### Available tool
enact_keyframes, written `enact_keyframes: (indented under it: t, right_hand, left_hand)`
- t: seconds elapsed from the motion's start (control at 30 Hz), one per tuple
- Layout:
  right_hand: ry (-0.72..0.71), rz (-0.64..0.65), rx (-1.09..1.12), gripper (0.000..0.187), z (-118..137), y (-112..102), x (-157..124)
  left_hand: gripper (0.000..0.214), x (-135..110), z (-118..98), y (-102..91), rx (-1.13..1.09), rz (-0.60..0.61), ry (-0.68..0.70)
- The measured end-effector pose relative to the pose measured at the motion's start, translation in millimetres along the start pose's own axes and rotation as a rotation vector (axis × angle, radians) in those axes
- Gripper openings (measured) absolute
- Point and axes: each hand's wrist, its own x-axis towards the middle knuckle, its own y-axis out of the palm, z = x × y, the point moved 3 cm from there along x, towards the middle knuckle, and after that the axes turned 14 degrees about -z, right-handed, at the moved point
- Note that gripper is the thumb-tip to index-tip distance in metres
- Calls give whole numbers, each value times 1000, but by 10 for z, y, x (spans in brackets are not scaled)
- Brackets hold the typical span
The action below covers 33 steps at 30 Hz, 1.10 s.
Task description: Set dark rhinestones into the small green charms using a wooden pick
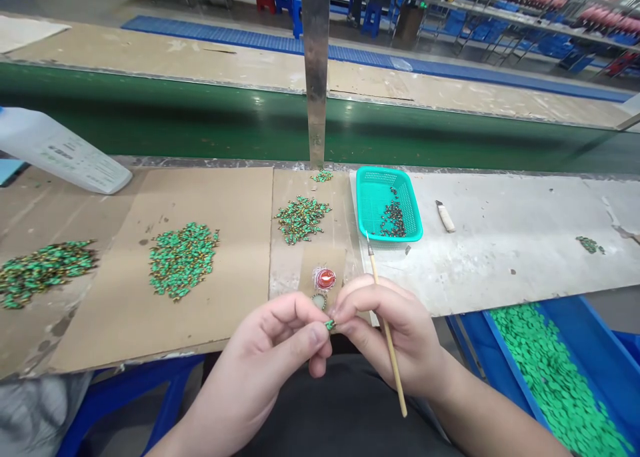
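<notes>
My left hand (273, 350) pinches a small green piece (329, 325) between thumb and fingers, just above the cardboard's front edge. My right hand (395, 330) grips a thin bamboo stick (386, 330) with a pointed dark tip, and its fingertips touch the green piece from the other side. Close beyond my fingers lie a round red dab in a small holder (325, 279) and a pale round disc (319, 301). Heaps of green pieces (181, 259) lie on the cardboard sheets (120, 310) to the left.
A teal plastic basket (389, 203) holds dark pieces. A blue bin (555, 383) full of green pieces sits at lower right. A white bottle (60, 150) lies at left, a small white-handled tool (445, 215) on the white board (515, 263), and a metal post (316, 63) stands behind.
</notes>
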Motion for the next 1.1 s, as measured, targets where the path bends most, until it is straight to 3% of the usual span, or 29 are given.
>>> enact_keyframes:
  t: [0.3,0.53,0.77,0.9,1.1]
  right_hand:
    - [-144,35,-117,15,14,-17,-39]
    - [-112,35,-33,14,-13,-10,4]
    - [80,-10,61,9,36,-73,39]
    - [82,2,82,10,61,-66,35]
    - [61,18,77,11,94,-72,18]
  left_hand:
    - [38,-39,-60,0,115,-69,49]
    - [24,-58,-96,2,182,-89,134]
    - [12,-187,-133,-76,381,-162,523]
    - [27,-250,-180,-104,498,-123,725]
    - [38,-292,-246,-88,571,-87,883]
